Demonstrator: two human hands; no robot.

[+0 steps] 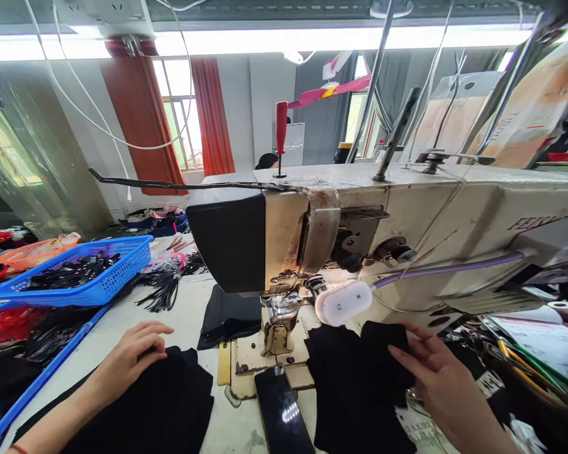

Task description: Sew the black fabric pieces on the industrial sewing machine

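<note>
Black cloth (pixel 355 391), matte and notched along its upper edge, is pinched in the right hand (pixel 428 362), right of the phone (pixel 281 410). Dark fabric (pixel 170 397) is overhung by the left hand (pixel 135 353), loosely curled, thumb and forefinger parted. Pale tabletop (pixel 123 313) is seen between that fabric and the blue basket (pixel 118 282), where black pieces (pixel 76 271) are heaped.

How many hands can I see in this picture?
2. The left hand is over black fabric on the left. The right hand holds the edge of a black fabric piece on the right. Others may be hidden behind the sewing machine.
</note>
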